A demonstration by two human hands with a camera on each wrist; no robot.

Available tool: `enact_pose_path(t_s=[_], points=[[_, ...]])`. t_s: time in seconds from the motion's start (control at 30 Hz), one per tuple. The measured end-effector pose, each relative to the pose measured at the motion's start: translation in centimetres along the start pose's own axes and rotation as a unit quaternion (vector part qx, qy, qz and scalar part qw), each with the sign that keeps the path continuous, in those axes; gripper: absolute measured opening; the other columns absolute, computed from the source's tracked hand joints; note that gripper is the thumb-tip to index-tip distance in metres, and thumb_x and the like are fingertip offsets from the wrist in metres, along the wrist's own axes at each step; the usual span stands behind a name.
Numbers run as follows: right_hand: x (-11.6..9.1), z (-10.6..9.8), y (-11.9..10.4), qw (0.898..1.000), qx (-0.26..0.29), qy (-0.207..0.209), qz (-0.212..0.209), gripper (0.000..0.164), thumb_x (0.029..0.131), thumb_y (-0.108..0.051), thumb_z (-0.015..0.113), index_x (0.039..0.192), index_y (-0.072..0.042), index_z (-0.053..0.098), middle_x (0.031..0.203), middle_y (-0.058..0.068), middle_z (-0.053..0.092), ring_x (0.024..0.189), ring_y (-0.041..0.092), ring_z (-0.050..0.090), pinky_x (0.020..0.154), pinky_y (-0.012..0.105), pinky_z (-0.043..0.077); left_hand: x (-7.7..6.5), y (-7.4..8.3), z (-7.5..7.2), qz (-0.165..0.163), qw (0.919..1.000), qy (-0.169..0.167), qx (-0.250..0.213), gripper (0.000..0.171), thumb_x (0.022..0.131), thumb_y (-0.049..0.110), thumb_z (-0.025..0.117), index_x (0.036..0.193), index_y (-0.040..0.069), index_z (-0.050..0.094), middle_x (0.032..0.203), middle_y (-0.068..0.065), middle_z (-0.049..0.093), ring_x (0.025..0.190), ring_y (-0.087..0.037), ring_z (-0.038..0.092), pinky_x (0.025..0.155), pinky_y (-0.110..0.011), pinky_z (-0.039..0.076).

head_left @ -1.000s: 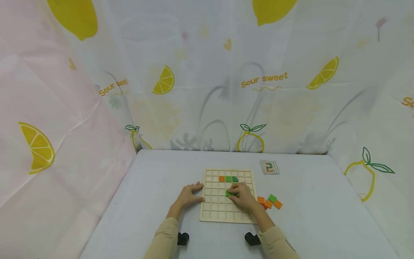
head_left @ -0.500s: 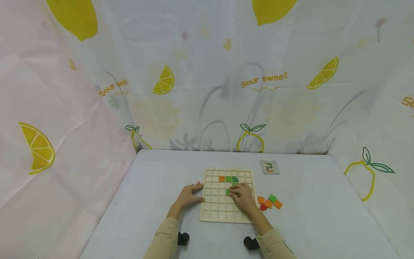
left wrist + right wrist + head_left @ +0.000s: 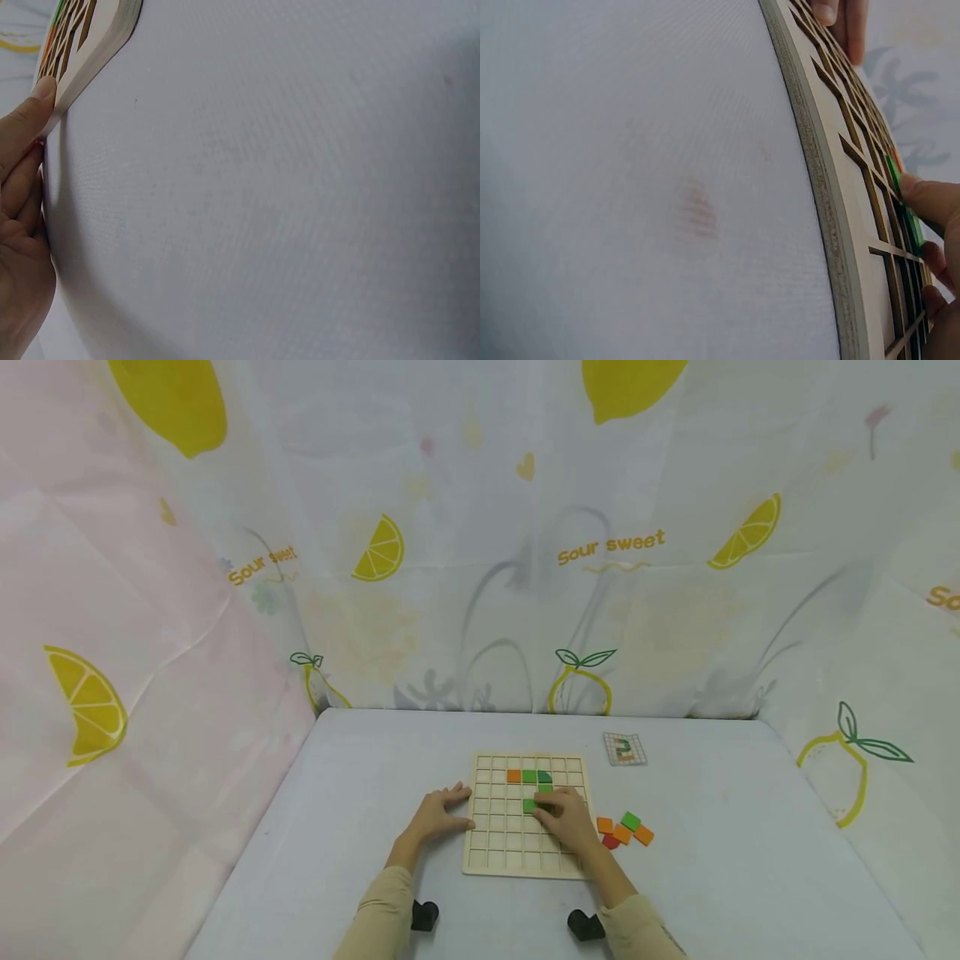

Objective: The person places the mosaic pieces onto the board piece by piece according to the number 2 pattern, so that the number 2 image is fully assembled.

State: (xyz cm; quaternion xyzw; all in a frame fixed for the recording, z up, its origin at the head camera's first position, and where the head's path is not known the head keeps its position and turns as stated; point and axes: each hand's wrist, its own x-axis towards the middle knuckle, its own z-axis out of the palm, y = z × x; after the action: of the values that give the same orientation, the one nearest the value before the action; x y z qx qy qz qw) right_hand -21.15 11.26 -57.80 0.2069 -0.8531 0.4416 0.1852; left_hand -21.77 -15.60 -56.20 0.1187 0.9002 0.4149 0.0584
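Observation:
A wooden grid board (image 3: 495, 852) lies on the table. My left hand (image 3: 435, 814) rests at its left edge, thumb and fingers spread; in the left wrist view the thumb (image 3: 45, 88) touches the board's rim. My right hand (image 3: 566, 818) is over the middle of the board, thumb and fingers bent together at a green tile (image 3: 529, 806), partly covered by the fingertips. The right wrist view shows the thumb against green tile (image 3: 916, 231). Further up the grid sit an orange tile (image 3: 513, 776), a green tile (image 3: 529, 776) and a dark green round-cornered tile (image 3: 544, 776), with another green tile (image 3: 546, 788) below.
Right of the board lie several loose tiles: orange (image 3: 643, 835), green (image 3: 631, 820) and a red one (image 3: 611, 842). A small pattern card (image 3: 625, 748) lies behind them. Black objects (image 3: 425, 916) stand beside both forearms. A printed cloth (image 3: 480, 610) hangs behind the table.
My right hand's fingertips shift slightly at the green tile, and more of the red tile came into view as the forearm moved. The left hand stays in place.

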Motion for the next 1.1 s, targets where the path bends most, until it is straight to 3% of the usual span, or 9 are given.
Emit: enact_pose_path(t_s=[0.23, 0.43, 0.8, 1.0, 1.1], points=[[-0.3, -1.8, 0.2, 0.999, 0.001, 0.037, -0.004, 0.023, 0.069, 0.001, 0.078, 0.091, 0.004, 0.073, 0.087, 0.013, 0.072, 0.082, 0.029, 0.058, 0.071, 0.041, 0.052, 0.0, -0.1, -0.1, 0.003, 1.0, 0.005, 0.0, 0.064, 0.067, 0.016, 0.083, 0.123, -0.003, 0.058, 0.133, -0.023, 0.049, 0.126, -0.051, 0.037, 0.108, -0.057, 0.028], [-1.2, -4.0, 1.0, 0.996, -0.012, 0.05, 0.069, 0.024, 0.073, 0.0, 0.076, 0.096, 0.005, 0.071, 0.091, 0.016, 0.068, 0.088, 0.032, 0.056, 0.075, 0.047, 0.052, 0.0, 0.0, -0.1, -0.005, 0.9999, 0.003, -0.01, 0.064, 0.067, 0.016, 0.083, 0.124, -0.002, 0.059, 0.134, -0.021, 0.049, 0.128, -0.05, 0.036, 0.109, -0.056, 0.027], [-3.7, -9.1, 3.2, 0.984, -0.08, 0.097, 0.127, 0.027, 0.074, 0.002, 0.073, 0.099, 0.01, 0.067, 0.098, 0.026, 0.068, 0.096, 0.041, 0.056, 0.085, 0.054, 0.045, 0.0, 0.2, 0.0, -0.014, 0.9999, 0.005, -0.008, 0.064, 0.067, 0.017, 0.083, 0.124, -0.001, 0.059, 0.135, -0.021, 0.049, 0.129, -0.049, 0.036, 0.11, -0.055, 0.027], [-5.2, -10.8, 3.5, 0.972, -0.122, 0.066, 0.188, 0.029, 0.079, -0.007, 0.071, 0.103, 0.009, 0.066, 0.104, 0.028, 0.065, 0.101, 0.046, 0.056, 0.087, 0.063, 0.042, 0.0, 0.2, 0.1, -0.012, 0.9999, 0.006, -0.002, 0.063, 0.068, 0.018, 0.082, 0.124, -0.001, 0.059, 0.134, -0.021, 0.049, 0.128, -0.049, 0.037, 0.109, -0.055, 0.028], [-5.5, -11.0, 3.7, 0.97, -0.139, 0.047, 0.194, 0.033, 0.078, -0.013, 0.073, 0.103, 0.007, 0.067, 0.104, 0.027, 0.064, 0.099, 0.046, 0.056, 0.081, 0.064, 0.041, 0.0, 0.3, 0.1, -0.015, 0.9998, 0.008, -0.007, 0.063, 0.068, 0.017, 0.082, 0.124, -0.001, 0.059, 0.135, -0.021, 0.049, 0.129, -0.049, 0.036, 0.109, -0.055, 0.028]])
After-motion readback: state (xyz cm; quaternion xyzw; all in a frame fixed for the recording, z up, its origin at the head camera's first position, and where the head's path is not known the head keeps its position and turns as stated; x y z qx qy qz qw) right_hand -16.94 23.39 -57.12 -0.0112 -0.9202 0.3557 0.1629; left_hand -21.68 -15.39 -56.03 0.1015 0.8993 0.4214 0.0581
